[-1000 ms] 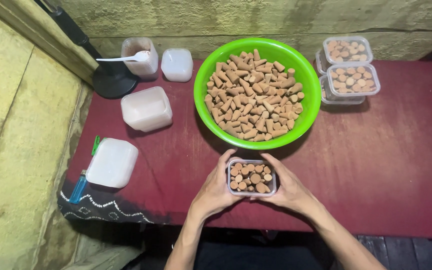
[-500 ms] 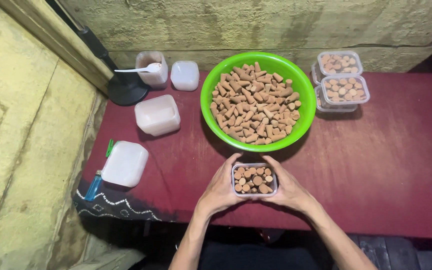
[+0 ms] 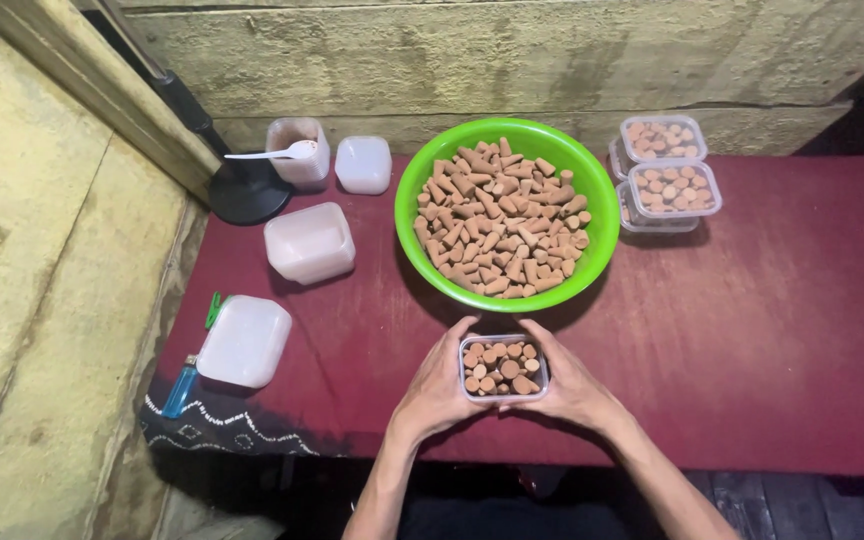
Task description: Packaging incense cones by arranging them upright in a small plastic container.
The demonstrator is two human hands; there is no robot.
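Both hands, left hand (image 3: 439, 388) & right hand (image 3: 570, 385), same grip on tub (image 3: 503, 366), no shift.

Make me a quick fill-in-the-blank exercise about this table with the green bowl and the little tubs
Both hands, left hand and right hand, hold one small ____ tub of brown pieces.
The big bowl is coloured ____.
A white ____ rests across the cup at the back left.
The cloth on the table is dark ____.

Missing words: clear; green; spoon; red
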